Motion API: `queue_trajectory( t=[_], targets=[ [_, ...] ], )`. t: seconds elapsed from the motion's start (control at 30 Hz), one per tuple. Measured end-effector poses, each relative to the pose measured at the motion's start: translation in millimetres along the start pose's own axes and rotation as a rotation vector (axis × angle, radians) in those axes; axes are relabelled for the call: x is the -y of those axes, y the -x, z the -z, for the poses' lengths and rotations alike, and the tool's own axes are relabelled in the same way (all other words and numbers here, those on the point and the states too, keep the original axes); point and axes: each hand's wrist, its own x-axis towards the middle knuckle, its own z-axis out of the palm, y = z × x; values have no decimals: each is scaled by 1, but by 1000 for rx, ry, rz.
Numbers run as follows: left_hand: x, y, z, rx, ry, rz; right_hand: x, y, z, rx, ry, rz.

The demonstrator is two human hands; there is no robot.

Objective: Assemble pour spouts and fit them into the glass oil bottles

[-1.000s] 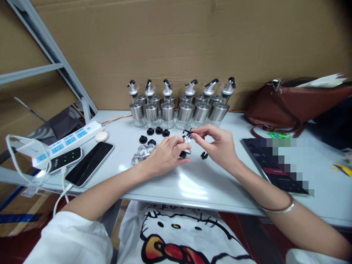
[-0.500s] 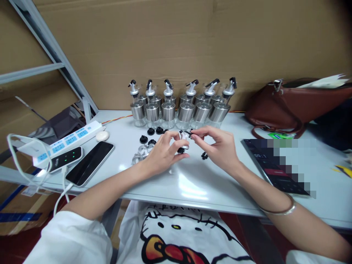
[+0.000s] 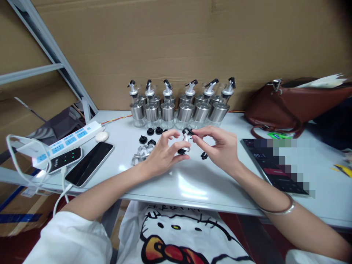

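My left hand (image 3: 165, 152) pinches a silver and black pourer spout (image 3: 186, 141) by its base, between thumb and index finger. At the spout's top, my right hand (image 3: 218, 145) grips the black flip lid (image 3: 189, 131) with thumb and fingertips. The lid touches the spout; whether it is fastened there I cannot tell. To the left of my left hand lie several black stoppers (image 3: 150, 131) and silver spout parts (image 3: 136, 158). Small black pieces (image 3: 204, 156) rest on the table below my right hand.
Glass bottles with steel sleeves (image 3: 167, 110) stand in rows at the back, the front ones topped with spouts. A power strip (image 3: 68, 143) and phone (image 3: 90, 163) lie left. On the right are a tablet (image 3: 264, 161) and a brown bag (image 3: 297, 102). The table edge (image 3: 192, 205) runs before me.
The left hand's index finger has loosened from the spout's upper part, showing more of it. The right hand still pinches the lid, which sits slightly differently at the top.
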Motion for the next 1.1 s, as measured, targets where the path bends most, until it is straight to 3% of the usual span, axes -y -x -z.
queue_trajectory(
  t=[0.27,0.5,0.73,0.87,1.0,1.1],
  targets=[
    [-2,-3,3,62,53,17,2,1,-2,30,-14,30],
    [2,-3,3,-37,102,20,5,2,-2,74,-43,90],
    [4,-2,2,5,101,42,4,-2,0,175,29,-48],
    [5,-1,1,-24,79,74,-17,-2,-3,391,207,-100],
    [5,-1,1,-32,69,86,-40,10,-12,697,340,11],
    [5,-1,2,-24,39,56,-45,17,-17,776,312,62]
  ],
)
